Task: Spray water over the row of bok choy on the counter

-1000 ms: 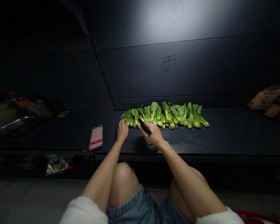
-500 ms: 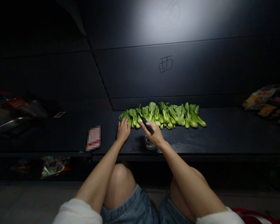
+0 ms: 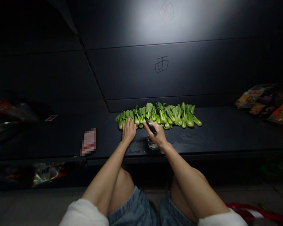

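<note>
In the head view, baby bok choy (image 3: 164,115) lies in a row along the dark shelf (image 3: 217,131); the left hand (image 3: 129,131) rests on its left end, fingers loosely spread, while the right hand (image 3: 158,135) grasps what looks like a black-headed spray bottle (image 3: 151,126). The heads should be light, perhaps slippery, leaves soft and easily bruised; the firmer pale bases seem the better hold.

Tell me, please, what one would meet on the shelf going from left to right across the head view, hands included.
Orange packet → card → pixelated patch → left hand → right hand → snack bags.
</note>
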`<state>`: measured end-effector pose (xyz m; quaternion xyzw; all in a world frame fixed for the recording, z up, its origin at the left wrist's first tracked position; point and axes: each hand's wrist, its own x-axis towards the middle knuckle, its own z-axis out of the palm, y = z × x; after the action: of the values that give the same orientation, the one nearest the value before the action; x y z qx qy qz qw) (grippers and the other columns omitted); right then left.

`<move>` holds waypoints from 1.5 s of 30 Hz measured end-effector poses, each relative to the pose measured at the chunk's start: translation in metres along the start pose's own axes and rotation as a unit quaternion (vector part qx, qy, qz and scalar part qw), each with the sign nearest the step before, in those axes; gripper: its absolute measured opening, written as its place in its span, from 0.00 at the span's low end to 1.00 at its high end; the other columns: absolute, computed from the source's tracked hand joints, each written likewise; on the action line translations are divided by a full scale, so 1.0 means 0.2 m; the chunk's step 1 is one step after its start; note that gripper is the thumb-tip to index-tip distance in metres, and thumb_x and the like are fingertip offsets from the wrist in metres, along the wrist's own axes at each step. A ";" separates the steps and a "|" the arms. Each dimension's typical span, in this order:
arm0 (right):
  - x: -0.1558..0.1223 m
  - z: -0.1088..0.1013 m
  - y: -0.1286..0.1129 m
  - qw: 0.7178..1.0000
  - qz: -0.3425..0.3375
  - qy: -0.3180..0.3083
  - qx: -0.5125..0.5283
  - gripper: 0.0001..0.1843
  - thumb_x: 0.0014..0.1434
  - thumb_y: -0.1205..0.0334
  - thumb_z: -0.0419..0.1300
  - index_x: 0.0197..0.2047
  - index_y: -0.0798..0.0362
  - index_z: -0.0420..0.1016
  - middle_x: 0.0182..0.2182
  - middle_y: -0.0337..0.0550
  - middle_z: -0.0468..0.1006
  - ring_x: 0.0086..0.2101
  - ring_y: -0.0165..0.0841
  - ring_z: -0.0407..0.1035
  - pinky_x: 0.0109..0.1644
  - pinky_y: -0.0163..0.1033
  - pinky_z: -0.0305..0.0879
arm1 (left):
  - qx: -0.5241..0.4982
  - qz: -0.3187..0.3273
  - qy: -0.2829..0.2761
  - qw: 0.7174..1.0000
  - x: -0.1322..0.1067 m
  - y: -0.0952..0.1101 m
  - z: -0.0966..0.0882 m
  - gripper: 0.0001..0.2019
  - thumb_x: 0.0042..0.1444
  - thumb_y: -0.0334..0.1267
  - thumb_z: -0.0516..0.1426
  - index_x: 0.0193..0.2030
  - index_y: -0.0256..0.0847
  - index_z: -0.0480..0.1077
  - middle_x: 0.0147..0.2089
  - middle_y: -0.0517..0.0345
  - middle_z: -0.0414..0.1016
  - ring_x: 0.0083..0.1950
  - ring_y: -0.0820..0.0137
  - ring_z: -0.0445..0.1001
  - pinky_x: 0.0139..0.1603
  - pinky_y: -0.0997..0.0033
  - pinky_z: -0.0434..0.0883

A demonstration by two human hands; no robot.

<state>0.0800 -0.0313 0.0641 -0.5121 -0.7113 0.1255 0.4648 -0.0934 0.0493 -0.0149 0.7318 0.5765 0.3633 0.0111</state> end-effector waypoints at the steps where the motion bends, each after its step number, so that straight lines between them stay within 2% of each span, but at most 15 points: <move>1: 0.00 0.00 0.01 1.000 0.001 0.001 0.001 0.21 0.65 0.46 0.49 0.29 0.51 0.67 0.26 0.42 0.73 0.28 0.32 0.67 0.33 0.34 0.58 | 0.004 0.001 0.000 1.000 0.00 0.00 0.00 0.21 0.64 0.39 0.48 0.62 0.38 0.64 0.69 0.41 0.61 0.72 0.56 0.55 0.72 0.40 0.45; 11: -0.01 -0.02 0.03 0.999 0.002 0.031 0.037 0.21 0.65 0.45 0.49 0.28 0.50 0.67 0.25 0.42 0.74 0.27 0.33 0.68 0.32 0.35 0.57 | 0.093 0.016 -0.010 0.995 -0.01 0.02 -0.02 0.22 0.66 0.39 0.45 0.63 0.37 0.64 0.70 0.43 0.60 0.72 0.57 0.55 0.71 0.42 0.50; 21: -0.02 -0.05 0.05 0.998 0.026 0.037 0.039 0.21 0.65 0.44 0.50 0.29 0.50 0.68 0.26 0.41 0.74 0.27 0.33 0.68 0.31 0.34 0.57 | 0.102 0.022 -0.010 0.994 -0.01 0.02 -0.02 0.22 0.66 0.40 0.45 0.63 0.36 0.64 0.70 0.41 0.60 0.72 0.56 0.55 0.70 0.40 0.51; 32: -0.02 -0.07 0.05 0.998 0.013 0.054 -0.006 0.21 0.65 0.46 0.49 0.27 0.50 0.67 0.25 0.42 0.74 0.26 0.33 0.68 0.31 0.35 0.56 | 0.113 0.031 -0.012 0.993 -0.01 0.03 -0.03 0.22 0.66 0.40 0.44 0.63 0.34 0.63 0.70 0.40 0.59 0.72 0.55 0.54 0.70 0.38 0.51; 40: -0.03 -0.11 0.08 0.997 0.008 0.071 -0.023 0.19 0.66 0.48 0.49 0.29 0.50 0.67 0.27 0.43 0.75 0.30 0.35 0.70 0.34 0.36 0.58 | 0.116 0.043 -0.002 0.992 -0.01 0.03 -0.03 0.22 0.66 0.39 0.45 0.62 0.35 0.64 0.69 0.40 0.60 0.72 0.55 0.55 0.70 0.38 0.51; 45: -0.04 -0.14 0.10 0.995 0.024 0.087 -0.040 0.21 0.65 0.46 0.49 0.26 0.50 0.65 0.25 0.42 0.73 0.26 0.34 0.67 0.32 0.36 0.56 | 0.111 0.048 -0.004 0.993 -0.01 0.04 -0.04 0.22 0.66 0.40 0.44 0.63 0.36 0.63 0.70 0.40 0.60 0.72 0.55 0.55 0.70 0.37 0.50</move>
<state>0.1153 -0.0370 0.0629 -0.5563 -0.6598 0.0627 0.5012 -0.0901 0.0420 -0.0068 0.7565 0.5778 0.2943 -0.0855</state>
